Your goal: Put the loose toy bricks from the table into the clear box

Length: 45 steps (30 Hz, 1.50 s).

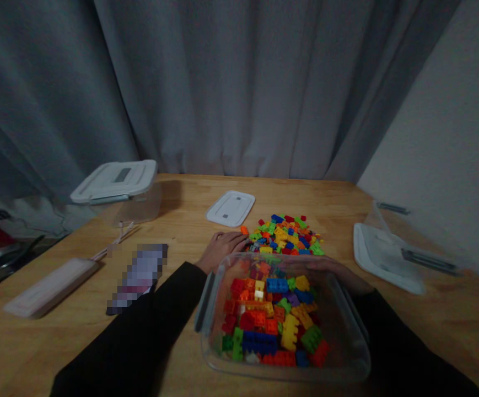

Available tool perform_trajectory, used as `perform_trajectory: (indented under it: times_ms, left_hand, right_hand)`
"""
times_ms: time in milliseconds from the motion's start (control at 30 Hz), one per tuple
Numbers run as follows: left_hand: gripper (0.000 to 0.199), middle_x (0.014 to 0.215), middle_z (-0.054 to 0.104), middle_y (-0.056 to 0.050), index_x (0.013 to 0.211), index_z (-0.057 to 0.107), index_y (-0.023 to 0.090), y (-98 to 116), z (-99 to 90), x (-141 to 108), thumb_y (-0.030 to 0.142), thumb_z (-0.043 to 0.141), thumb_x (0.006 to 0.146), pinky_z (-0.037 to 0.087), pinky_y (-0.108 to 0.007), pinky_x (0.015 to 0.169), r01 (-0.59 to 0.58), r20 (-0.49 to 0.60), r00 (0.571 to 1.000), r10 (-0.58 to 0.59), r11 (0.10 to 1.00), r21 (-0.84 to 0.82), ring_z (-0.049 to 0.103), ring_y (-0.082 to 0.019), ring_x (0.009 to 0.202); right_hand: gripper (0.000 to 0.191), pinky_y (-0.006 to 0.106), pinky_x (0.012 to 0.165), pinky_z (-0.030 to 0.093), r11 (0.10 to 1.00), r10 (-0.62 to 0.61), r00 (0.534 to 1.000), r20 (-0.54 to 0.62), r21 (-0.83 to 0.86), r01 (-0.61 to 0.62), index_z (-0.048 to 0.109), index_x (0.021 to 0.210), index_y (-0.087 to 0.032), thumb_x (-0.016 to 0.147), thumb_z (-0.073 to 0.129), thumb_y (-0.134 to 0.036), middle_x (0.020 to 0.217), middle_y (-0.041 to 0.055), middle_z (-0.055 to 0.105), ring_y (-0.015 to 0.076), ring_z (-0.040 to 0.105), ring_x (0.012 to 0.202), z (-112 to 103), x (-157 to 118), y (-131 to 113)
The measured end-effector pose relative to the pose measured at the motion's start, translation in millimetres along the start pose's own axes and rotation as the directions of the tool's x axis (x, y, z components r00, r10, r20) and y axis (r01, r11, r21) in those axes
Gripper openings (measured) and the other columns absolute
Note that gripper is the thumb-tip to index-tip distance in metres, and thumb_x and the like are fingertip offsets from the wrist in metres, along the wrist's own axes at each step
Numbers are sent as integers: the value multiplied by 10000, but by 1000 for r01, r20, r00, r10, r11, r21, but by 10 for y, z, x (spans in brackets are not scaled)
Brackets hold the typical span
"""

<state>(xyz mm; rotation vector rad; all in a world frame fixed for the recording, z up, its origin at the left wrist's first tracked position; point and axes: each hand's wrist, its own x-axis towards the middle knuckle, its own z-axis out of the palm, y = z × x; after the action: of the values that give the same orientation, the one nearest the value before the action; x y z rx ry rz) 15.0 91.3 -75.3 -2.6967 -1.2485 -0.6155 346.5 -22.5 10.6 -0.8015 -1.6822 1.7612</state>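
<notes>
A clear plastic box [289, 372] with several colourful building bricks [259, 342] inside stands in front of me, between my forearms. Beyond it, a loose heap of small bricks [286, 234] in many colours lies on the table. My left hand [224, 249] rests at the heap's left edge, fingers stretched out and touching or close to the nearest bricks. My right hand [326, 266] reaches round the box's far right corner, its fingers extended leftward along the near side of the heap. The box's far wall and rim partly cover those fingers. I see nothing gripped in either hand.
At the back left stands a lidded clear box [140, 201]. A white lid [231, 208] lies behind the heap. On the right are a clear box [421, 237] and another white lid [382, 259]. A phone [140, 275] and a pale pink case [53, 286] lie left.
</notes>
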Motion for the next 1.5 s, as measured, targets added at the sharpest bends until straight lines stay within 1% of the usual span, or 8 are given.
perform_trajectory:
  times_ms: [133, 333, 700, 867, 1000, 1167, 1367, 1500]
  left_hand:
    - [413, 1418, 678, -16, 1397, 604, 325, -15, 17, 3, 423, 369, 1072, 383, -412, 1000, -1, -12, 1000, 1, 1000, -9, 605, -209, 1297]
    - [432, 1408, 683, -42, 1372, 627, 279, 3, -1, 2, 427, 350, 1077, 391, -413, 1015, 13, -43, 999, -14, 1000, -27, 615, -212, 1283]
    - [311, 1271, 760, -51, 1216, 716, 273, 28, -77, -14, 359, 476, 1035, 382, -441, 1008, 71, -117, 990, -76, 997, -44, 666, -221, 1173]
    - [226, 1173, 796, -41, 1118, 744, 275, -16, -119, -51, 327, 571, 981, 397, -429, 936, 82, -127, 988, -88, 995, -50, 684, -234, 1070]
    - [216, 1079, 814, -47, 1052, 746, 254, -48, -116, -66, 356, 569, 982, 401, -413, 882, 98, -156, 982, -106, 993, -60, 688, -231, 989]
    - [165, 993, 812, -47, 978, 730, 238, -76, -89, -63, 335, 597, 961, 396, -398, 858, 90, -162, 982, -99, 994, -62, 678, -225, 918]
    - [167, 992, 806, -52, 982, 719, 232, -89, -80, -68, 315, 575, 968, 385, -399, 867, 79, -152, 984, -88, 995, -61, 674, -225, 934]
    - [192, 986, 807, -59, 974, 729, 232, -90, -78, -68, 343, 573, 966, 386, -408, 863, 79, -145, 986, -88, 995, -62, 672, -232, 927]
  right_hand:
    - [385, 483, 1269, 250, 1000, -12, 1000, 2, -15, 12, 710, 1305, -292, 971, 528, -357, 1428, 16, 657, 241, 542, 1395, 16, -2, -38]
    - [447, 439, 1269, 266, 998, 4, 997, 71, 58, -8, 640, 1399, -304, 985, 484, -365, 1473, -1, 619, 229, 505, 1430, 21, 4, -27]
    - [437, 429, 1250, 307, 998, 14, 999, 45, 62, -17, 668, 1367, -286, 979, 471, -324, 1434, 9, 652, 220, 514, 1422, 39, -4, -38]
    - [431, 425, 1246, 318, 999, 20, 999, 38, 44, -22, 681, 1352, -293, 973, 478, -322, 1433, 3, 653, 223, 541, 1398, 24, -10, -46]
    - [429, 438, 1255, 302, 998, 30, 999, 44, 53, -33, 684, 1350, -298, 971, 485, -329, 1433, -8, 652, 234, 526, 1411, 39, -18, -66]
    - [419, 450, 1241, 334, 996, 24, 1000, 20, 85, -25, 694, 1338, -309, 972, 494, -345, 1414, -11, 665, 255, 548, 1391, 79, -25, -91]
    - [409, 452, 1262, 292, 1000, 31, 999, 11, -3, -31, 714, 1309, -306, 967, 501, -371, 1427, -17, 654, 261, 526, 1411, 35, -18, -91]
    - [420, 467, 1256, 300, 999, 29, 1000, 9, 23, -29, 712, 1314, -308, 945, 523, -379, 1414, -11, 665, 272, 532, 1406, 52, -20, -95]
